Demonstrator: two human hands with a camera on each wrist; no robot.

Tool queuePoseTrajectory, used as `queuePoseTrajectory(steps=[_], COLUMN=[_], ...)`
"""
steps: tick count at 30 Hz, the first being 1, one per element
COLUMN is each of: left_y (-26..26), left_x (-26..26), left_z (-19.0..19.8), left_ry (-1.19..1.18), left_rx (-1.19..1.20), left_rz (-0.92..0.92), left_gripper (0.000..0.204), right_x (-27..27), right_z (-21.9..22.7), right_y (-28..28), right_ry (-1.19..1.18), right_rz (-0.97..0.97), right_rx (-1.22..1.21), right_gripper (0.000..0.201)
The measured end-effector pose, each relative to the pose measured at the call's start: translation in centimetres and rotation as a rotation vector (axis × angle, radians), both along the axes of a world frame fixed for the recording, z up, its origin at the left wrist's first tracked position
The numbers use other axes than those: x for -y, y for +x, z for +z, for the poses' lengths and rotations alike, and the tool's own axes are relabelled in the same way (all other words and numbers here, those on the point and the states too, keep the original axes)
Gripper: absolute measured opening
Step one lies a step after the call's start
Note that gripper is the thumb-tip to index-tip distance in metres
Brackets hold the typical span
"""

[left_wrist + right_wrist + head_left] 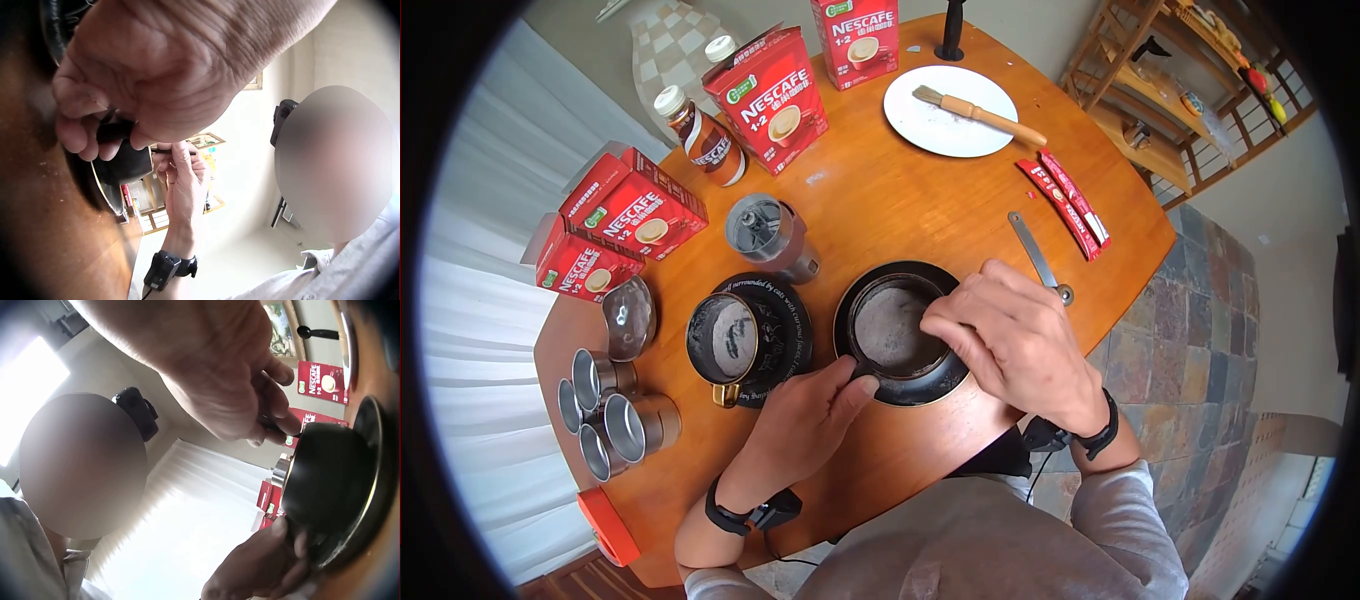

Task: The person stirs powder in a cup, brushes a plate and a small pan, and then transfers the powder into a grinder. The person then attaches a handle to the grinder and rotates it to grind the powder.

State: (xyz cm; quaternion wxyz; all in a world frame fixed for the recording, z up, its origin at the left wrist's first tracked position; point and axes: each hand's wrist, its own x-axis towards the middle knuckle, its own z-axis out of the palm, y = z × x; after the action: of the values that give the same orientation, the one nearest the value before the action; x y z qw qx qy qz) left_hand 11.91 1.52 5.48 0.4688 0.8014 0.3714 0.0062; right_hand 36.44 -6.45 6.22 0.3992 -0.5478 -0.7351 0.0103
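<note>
In the head view, a black cup stands on a black, gold-rimmed saucer, with a greyish powdery or frothy layer inside. My left hand grips the cup's handle, a dark stub showing between the fingers in the left wrist view. Over the cup's right rim, my right hand pinches a thin dark handle. I cannot tell what sort of tool it is, as its lower end is hidden. A second black cup with a gold handle and similar contents sits left on a patterned black saucer.
Left are several steel cups, a glass bowl and a clear-topped container. Red Nescafe boxes and bottles stand behind. Rightward lie a white plate with a brush, red sachets and a metal measuring spoon.
</note>
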Motion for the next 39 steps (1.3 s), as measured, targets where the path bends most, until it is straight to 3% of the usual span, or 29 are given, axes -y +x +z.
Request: queuePoseTrajectory(steps=[4,13,19,22,39], left_y=[0.0,0.1,0.1,0.1,0.1], left_x=[0.0,0.2,0.2,0.2,0.1], left_z=[-0.1,-0.4,-0.3,-0.3,-0.3], left_ry=[0.001,0.007,0.019,0.019,0.013], left_rx=[0.007,0.076,0.079,0.072,0.071], left_rz=[-0.002,0.015,0.013,0.012,0.012], left_gripper=[0.026,0.029,0.030,0.030,0.030], right_x=[0.5,-0.4,-0.4,-0.5,-0.3], right_z=[0.4,0.3,2.0,1.8,0.0], right_y=[-0.5,0.1,0.1,0.5,-1.4], right_ry=[-0.062,-0.018,-0.148,-0.149,-0.222], right_rz=[0.072,0.001,0.018,0.094,0.056], right_rx=[-0.036,0.035,0.118,0.066,-0.275], right_gripper=[0.013,0.014,0.012,0.018,0.011])
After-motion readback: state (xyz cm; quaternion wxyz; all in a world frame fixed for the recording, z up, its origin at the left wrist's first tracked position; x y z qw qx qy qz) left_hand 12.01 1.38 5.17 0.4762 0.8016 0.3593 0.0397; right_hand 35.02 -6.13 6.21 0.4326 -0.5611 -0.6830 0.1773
